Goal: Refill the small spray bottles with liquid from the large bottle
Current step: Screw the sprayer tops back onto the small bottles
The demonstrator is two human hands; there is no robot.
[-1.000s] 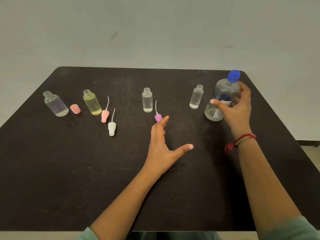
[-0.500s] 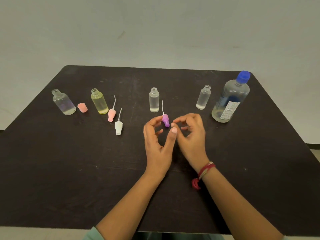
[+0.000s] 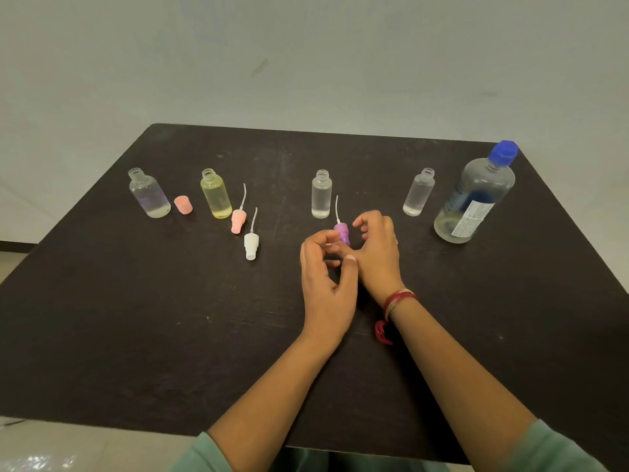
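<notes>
Both hands are meeting over the purple sprayer (image 3: pixel 341 232) — left hand (image 3: pixel 326 284) and right hand (image 3: pixel 376 252) curled, not clearly gripping it. Next, probably, it needs pinching and fitting onto the middle bottle (image 3: pixel 321 194) — the big bottle (image 3: pixel 474 195) is standing capped.

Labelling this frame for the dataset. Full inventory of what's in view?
small spray bottles: 4, open-necked, three clear and one yellowish, in a row along the far half of the table
large bottle: 1, clear with blue cap on, white label, far right
pump sprayer heads with dip tubes: 3, lying loose; pink and white near the yellowish bottle, purple between the hands
pink cap: 1, between the two left bottles
table: 1, dark
wall: pale, behind the table
red wrist thread: 1, on the right wrist
hands: 2; left and right, at table centre, fingers curled around the purple sprayer head; grip unclear
</notes>
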